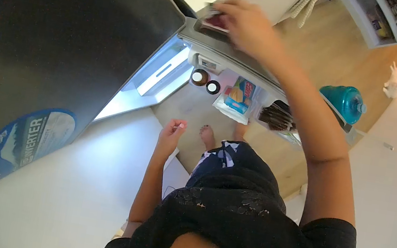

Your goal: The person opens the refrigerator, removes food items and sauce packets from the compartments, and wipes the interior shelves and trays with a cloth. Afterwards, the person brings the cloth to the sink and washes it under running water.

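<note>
Fridge (68, 21) open, door (212, 45) swung out in front of the person, inside lit. Right hand (249, 29) is up at the near-hinge corner of the door top, over a reddish item (217, 20) at the recess there. Right fingers bunched narrow over it; motion blur, can't tell if they actually grip. Item itself too smeared to identify.

Left hand (171, 134) hangs low, well apart from the door, fingers half-curled. Nothing clearly in them; can't tell if something small sits between the tips.

Progress, as judged from this view: opening the fridge is done, and the right hand has reached the item. Item not clear of the door top, so handling it looks unfinished. Door not shut either.

Door shelf looks untouched, no hand on it: brown bottle (200, 77) with white cap, dark bottle (213, 87) just beside it, blue pack (241, 94) next to a white pouch (229, 110), then brown sachets (278, 116) bunched together. Teal jug (344, 103) is past the door's outer end, beyond the right forearm. Round sticker (28, 142) on the fridge front.
</note>
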`<state>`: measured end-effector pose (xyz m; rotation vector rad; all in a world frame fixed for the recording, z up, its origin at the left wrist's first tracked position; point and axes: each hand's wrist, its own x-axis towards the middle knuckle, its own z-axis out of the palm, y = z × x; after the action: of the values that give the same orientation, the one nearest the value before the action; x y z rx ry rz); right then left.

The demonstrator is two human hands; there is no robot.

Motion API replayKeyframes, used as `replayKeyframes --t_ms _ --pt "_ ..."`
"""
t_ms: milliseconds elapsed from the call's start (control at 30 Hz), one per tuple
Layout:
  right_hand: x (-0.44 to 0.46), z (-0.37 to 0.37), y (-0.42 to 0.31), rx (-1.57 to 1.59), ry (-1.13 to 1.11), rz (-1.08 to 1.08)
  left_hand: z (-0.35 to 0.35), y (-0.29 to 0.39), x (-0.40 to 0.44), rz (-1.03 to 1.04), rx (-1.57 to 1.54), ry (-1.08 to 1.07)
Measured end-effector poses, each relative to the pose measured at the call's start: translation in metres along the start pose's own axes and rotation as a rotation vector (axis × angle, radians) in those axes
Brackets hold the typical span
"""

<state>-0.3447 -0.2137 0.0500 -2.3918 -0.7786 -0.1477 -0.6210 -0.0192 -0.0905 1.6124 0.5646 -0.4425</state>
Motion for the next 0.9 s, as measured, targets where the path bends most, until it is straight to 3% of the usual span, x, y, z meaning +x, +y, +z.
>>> replayKeyframes --t_ms 67,133,200,233,300,367,500,567,700,867,900 --pt "0.020 0.056 0.007 0.083 -0.100 -0.153 0.007 0.012 -0.003 -0.003 -0.010 0.005" --pt "0.020 0.048 -0.005 0.056 -0.158 -0.046 0.011 0.022 -0.003 0.013 0.015 0.031" --pt "0.024 0.019 0.011 -0.122 -0.564 -0.071 0.016 0.029 -0.006 0.054 -0.029 0.065" --pt "0.021 -0.011 0.020 -0.226 -0.804 -0.283 0.019 0.034 -0.006 0.118 -0.085 0.095" --pt "0.004 -0.049 0.047 -0.224 -0.851 -0.062 0.020 0.044 -0.004 0.157 -0.016 0.149" --pt "-0.009 -0.091 0.053 0.091 -0.548 0.313 0.021 0.056 -0.001 0.188 0.051 0.203" --pt "-0.016 -0.100 0.065 0.437 -0.358 0.338 0.030 0.107 0.015 0.450 0.329 0.348" --pt "-0.012 -0.072 0.055 0.571 -0.247 0.143 0.033 0.136 0.021 0.576 0.511 0.407" --pt "0.003 0.013 0.053 0.098 -0.164 -0.405 0.051 0.177 0.041 0.632 0.511 0.473" --pt "0.005 0.021 0.046 -0.077 -0.342 -0.476 0.064 0.200 0.072 0.786 1.031 0.559" --pt "0.003 0.015 0.048 -0.121 -0.361 -0.530 0.065 0.199 0.076 0.788 1.020 0.534"
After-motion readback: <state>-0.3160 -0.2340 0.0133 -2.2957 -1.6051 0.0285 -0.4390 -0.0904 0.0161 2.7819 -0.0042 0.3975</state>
